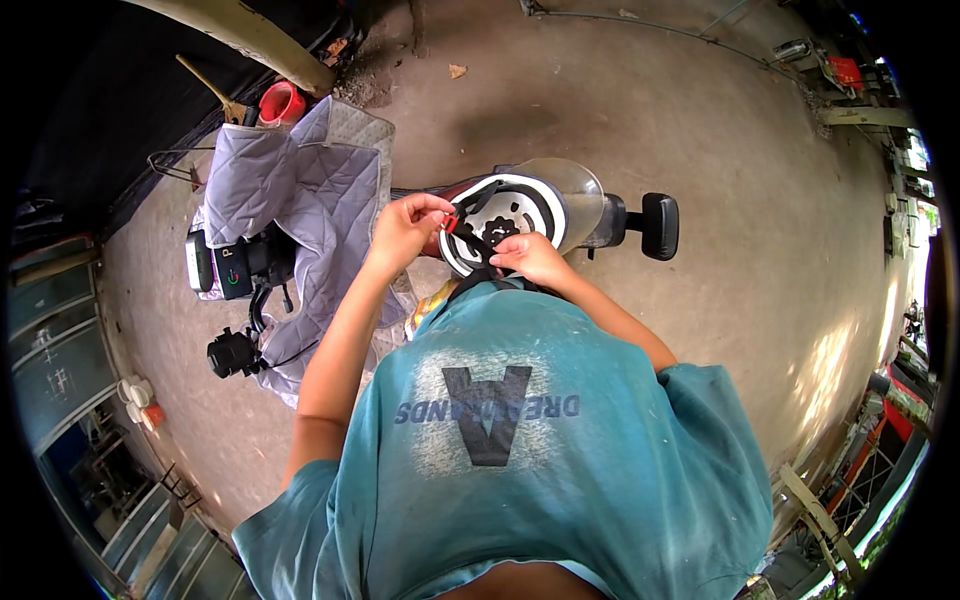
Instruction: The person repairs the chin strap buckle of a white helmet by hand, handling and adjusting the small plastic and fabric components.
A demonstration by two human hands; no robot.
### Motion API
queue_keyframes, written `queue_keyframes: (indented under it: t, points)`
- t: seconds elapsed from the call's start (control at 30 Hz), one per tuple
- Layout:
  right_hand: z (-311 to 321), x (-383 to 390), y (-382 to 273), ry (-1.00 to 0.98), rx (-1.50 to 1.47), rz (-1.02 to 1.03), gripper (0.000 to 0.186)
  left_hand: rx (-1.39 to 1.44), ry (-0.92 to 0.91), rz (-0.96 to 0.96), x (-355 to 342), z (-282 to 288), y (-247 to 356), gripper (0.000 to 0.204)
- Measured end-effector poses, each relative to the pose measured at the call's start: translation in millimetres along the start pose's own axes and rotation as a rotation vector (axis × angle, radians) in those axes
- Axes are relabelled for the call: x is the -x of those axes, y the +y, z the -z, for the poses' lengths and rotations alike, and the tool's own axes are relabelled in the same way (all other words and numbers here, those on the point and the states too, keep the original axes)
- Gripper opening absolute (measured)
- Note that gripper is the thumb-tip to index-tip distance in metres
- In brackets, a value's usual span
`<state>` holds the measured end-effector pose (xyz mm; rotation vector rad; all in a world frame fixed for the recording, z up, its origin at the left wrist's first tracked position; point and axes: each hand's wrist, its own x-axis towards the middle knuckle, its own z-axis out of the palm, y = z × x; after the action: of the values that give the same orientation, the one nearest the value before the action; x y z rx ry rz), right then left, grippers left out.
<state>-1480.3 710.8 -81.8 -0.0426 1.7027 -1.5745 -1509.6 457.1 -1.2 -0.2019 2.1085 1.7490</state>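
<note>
A helmet lies with its hollow up in front of me, its white lining showing and a clear visor on its far right side. My left hand pinches a red buckle at the helmet's left rim. From the buckle a black chin strap runs across the opening. My right hand is at the near right rim, fingertips closed on the strap's other part. The helmet rests on a scooter, whose seat is mostly hidden beneath it.
To the left are the scooter's handlebar controls, draped with a grey quilted cover. A black padded backrest sticks out on the right. Beyond the cover stand a red bucket and a brush, near a leaning post.
</note>
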Motion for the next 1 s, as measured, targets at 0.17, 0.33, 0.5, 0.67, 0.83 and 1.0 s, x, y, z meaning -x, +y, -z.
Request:
queue_keyframes:
  t: [0.17, 0.33, 0.5, 0.67, 0.83, 1.0]
  points:
    - [1.1, 3.7, 9.0, 0.048, -0.024, -0.085, 0.008, -0.075, 0.088, -0.085, -13.9, 34.8, 8.3, 0.015]
    - [0.2, 4.6, 7.7, 0.044, -0.005, -0.087, 0.007, -0.092, 0.090, -0.094, -16.0, 38.9, 12.6, 0.015]
    - [0.9, 7.2, 3.1, 0.057, 0.091, -0.106, 0.008, -0.013, 0.141, -0.120, -19.3, 52.9, 2.3, 0.016]
    - [3.2, 2.6, 17.4, 0.012, 0.047, -0.072, 0.008, -0.011, 0.116, -0.132, -13.8, 49.7, 15.8, 0.015]
    - [-1.1, 0.4, -17.1, 0.022, 0.051, 0.267, 0.046, -0.001, 0.033, -0.134, -7.0, 38.9, 21.8, 0.015]
    - [-13.1, -6.2, -96.0, 0.169, 0.323, 0.615, 0.029, 0.022, -0.040, -0.123, 1.0, 20.5, 33.5, 0.015]
